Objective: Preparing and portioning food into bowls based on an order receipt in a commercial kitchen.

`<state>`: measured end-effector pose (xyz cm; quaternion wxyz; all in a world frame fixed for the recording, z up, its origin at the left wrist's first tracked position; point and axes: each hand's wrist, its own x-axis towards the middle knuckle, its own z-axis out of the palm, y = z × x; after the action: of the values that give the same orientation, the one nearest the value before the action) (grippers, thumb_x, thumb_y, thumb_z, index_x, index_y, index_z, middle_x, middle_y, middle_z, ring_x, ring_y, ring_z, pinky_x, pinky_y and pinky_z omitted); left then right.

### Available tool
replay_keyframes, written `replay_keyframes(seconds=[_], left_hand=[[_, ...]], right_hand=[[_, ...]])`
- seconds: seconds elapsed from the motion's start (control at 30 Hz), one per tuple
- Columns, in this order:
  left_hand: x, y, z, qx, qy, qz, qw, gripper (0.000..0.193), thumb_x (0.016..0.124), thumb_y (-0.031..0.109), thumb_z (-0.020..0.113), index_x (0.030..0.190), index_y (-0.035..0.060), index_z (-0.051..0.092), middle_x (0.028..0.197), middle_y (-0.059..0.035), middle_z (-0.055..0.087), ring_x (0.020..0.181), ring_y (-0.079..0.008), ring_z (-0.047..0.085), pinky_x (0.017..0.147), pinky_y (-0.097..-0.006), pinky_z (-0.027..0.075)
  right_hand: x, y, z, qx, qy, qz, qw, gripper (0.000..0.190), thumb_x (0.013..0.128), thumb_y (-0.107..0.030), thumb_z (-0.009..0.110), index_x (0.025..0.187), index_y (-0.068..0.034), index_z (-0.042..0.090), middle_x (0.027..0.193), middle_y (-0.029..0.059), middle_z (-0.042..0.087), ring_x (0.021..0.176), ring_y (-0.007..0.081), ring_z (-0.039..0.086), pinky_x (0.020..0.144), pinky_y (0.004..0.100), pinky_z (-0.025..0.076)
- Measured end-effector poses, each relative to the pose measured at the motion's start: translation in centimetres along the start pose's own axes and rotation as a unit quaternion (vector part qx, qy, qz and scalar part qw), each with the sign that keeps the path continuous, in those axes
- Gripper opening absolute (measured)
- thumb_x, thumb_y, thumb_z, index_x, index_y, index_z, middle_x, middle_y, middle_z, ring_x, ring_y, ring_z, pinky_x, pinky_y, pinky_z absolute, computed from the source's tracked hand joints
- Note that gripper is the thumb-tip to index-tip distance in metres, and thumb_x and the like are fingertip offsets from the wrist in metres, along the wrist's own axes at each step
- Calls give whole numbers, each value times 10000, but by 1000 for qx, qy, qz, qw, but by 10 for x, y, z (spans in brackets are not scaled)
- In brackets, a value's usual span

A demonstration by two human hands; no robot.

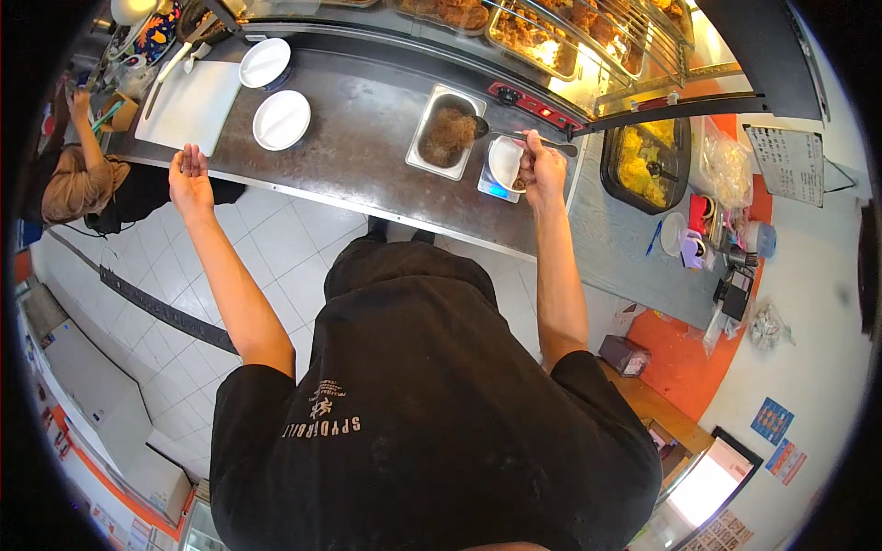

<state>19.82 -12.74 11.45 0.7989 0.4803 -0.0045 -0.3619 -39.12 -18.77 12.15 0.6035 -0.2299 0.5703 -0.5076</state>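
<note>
My right hand point(542, 169) grips a dark serving spoon point(506, 133) by its handle. The spoon's head lies over the right rim of a steel food pan point(417, 153), beside a heap of thin brown noodles or shredded food point(449, 138). Right under this hand, a white divided bowl point(505, 162) stands on a digital kitchen scale point(497, 191) with a lit display; some brown food shows in it, partly hidden by my fingers. Palm up and with nothing in it, my left hand point(191, 184) hangs by the counter's front edge, near a white cutting board point(189, 103).
Two stacks of white divided bowls point(281, 120) stand on the metal counter point(344, 131). A knife point(160, 86) lies on the board. Behind is a heated display case point(544, 52) with fried food. A black lidded tray point(645, 165) sits at right. Another person point(86, 175) is at far left.
</note>
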Motion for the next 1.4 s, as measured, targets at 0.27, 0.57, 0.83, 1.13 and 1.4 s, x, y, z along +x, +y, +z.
replay_keyframes(seconds=[0.27, 0.57, 0.83, 1.13, 1.4], left_hand=[[7, -16, -5, -12, 62, 15, 998, 253, 906, 98, 592, 1065, -83, 515, 1045, -138, 582, 950, -250, 615, 796, -336, 553], [0, -25, -12, 60, 54, 44, 996, 287, 839, 63, 679, 1056, -38, 522, 976, -93, 580, 885, -205, 617, 756, -312, 533], [3, -34, 6, 132, 64, 70, 987, 386, 822, 64, 713, 1133, -18, 500, 1004, -78, 583, 959, -182, 588, 789, -296, 529], [34, -35, 10, 405, 65, 328, 851, 517, 729, 233, 819, 1092, -26, 557, 993, -121, 629, 923, -211, 611, 855, -315, 491], [61, 26, 83, 824, 90, 446, 337, 959, 687, 739, 635, 1335, 50, 473, 1287, -178, 541, 1199, -383, 489, 951, -520, 420]], right_hand=[[1, 22, 33, -150, 39, -63, 986, 250, 921, -276, 640, 942, -31, 683, 806, 74, 709, 464, 51, 479, 374, 198, 300], [10, 20, 18, -149, 46, -47, 987, 227, 913, -272, 651, 960, -50, 669, 851, 76, 710, 480, 45, 460, 379, 178, 263], [7, 23, 28, -99, 85, -13, 991, 229, 914, -262, 650, 928, -34, 673, 810, 99, 713, 425, 54, 440, 349, 197, 260], [24, 35, -2, -56, 61, 37, 996, 253, 890, -269, 676, 974, -34, 632, 909, 150, 704, 429, 25, 389, 325, 181, 241], [7, 10, -28, 64, 56, 77, 993, 267, 909, -281, 652, 1037, -48, 622, 859, 56, 659, 488, 28, 390, 343, 168, 252]])
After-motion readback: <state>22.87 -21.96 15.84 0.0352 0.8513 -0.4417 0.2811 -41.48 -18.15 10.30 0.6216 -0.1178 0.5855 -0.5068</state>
